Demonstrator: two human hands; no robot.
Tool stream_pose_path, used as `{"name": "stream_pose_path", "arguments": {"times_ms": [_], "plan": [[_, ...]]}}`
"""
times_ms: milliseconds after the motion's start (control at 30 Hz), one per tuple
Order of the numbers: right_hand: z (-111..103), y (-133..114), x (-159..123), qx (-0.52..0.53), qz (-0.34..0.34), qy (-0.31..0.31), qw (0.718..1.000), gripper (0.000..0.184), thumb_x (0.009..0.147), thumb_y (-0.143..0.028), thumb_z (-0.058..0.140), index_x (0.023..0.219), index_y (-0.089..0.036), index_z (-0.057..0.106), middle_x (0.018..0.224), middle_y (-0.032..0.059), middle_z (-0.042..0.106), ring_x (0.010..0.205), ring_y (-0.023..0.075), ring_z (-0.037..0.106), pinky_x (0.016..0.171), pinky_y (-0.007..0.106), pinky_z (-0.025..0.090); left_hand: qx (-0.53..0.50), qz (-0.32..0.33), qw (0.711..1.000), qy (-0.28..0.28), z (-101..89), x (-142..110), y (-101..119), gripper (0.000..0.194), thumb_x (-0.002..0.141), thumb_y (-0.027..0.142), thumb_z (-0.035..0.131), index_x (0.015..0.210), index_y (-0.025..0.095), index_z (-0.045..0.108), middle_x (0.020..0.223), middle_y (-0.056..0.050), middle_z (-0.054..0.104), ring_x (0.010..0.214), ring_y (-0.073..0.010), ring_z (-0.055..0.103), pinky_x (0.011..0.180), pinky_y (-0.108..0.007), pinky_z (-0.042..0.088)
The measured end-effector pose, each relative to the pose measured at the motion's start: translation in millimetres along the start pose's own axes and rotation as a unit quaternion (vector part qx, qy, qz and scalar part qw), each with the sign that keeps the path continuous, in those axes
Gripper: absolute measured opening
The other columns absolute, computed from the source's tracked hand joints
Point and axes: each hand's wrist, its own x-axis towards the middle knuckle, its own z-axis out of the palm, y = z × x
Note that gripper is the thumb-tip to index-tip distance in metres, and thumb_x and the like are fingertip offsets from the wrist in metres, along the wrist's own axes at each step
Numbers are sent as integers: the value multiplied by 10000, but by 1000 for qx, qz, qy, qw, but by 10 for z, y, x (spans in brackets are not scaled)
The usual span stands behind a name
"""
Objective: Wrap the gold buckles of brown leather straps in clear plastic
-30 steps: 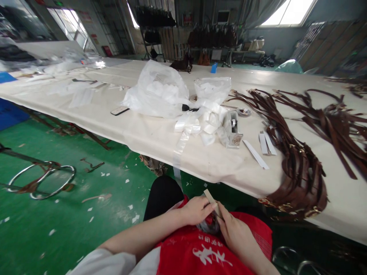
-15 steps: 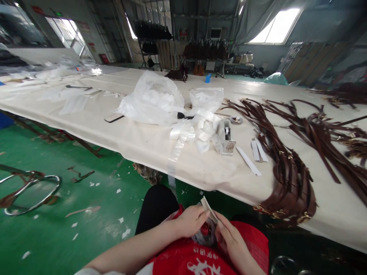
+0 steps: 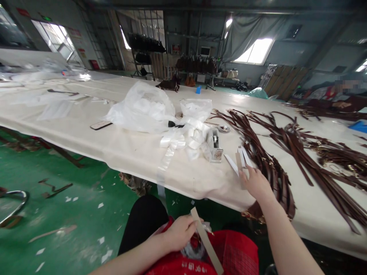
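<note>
Over my lap, my left hand (image 3: 181,231) is closed on a long greyish-beige cardboard strip (image 3: 207,241), which slants down to the right. Beneath that hand lies a clear plastic-wrapped bundle (image 3: 191,250) with something red showing; its contents are hard to make out. My right hand (image 3: 254,181) is over the table beside the brown straps, fingers pinched on a second beige strip (image 3: 239,159). White strips (image 3: 244,156) lie right by its fingertips, and another white strip (image 3: 231,164) is just to the left.
A tape dispenser (image 3: 215,147) stands near crumpled white film (image 3: 195,135) and a large clear plastic bag (image 3: 143,109). Brown leather straps (image 3: 266,164) lie in bundles along the right. A phone (image 3: 100,125) rests at left. Another person (image 3: 329,95) is at the far right.
My right hand has left the strip over my lap and moved forward and right to the strips on the table. My left hand keeps its strip. The view has turned right.
</note>
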Motion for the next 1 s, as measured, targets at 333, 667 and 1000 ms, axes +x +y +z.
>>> {"name": "stream_pose_path", "arguments": {"times_ms": [333, 667, 1000], "plan": [[127, -763, -1574, 104, -196, -380, 898, 673, 792, -331, 714, 1427, -232, 514, 1216, 119, 702, 1052, 320, 691, 897, 412, 573, 17, -46, 999, 0, -21, -5, -45, 431, 987, 319, 325, 1150, 166, 693, 1193, -87, 722, 1100, -229, 663, 999, -322, 484], [515, -693, -1941, 110, -134, -414, 893, 504, 934, -217, 449, 1398, -22, 472, 1338, 257, 625, 1124, 322, 684, 928, 438, 572, 41, -41, 998, -29, 75, 97, -93, 403, 998, 383, 356, 1027, 175, 700, 1049, -93, 735, 963, -245, 667, 914, -335, 497], [-26, -549, -1613, 105, -98, -367, 919, 455, 1021, -455, 326, 722, -241, 593, 680, 34, 689, 635, 215, 657, 591, 303, 425, -61, -83, 994, -42, 22, 78, -171, 434, 980, 388, 399, 1203, 161, 695, 1168, -60, 739, 1073, -218, 675, 965, -308, 508]]}}
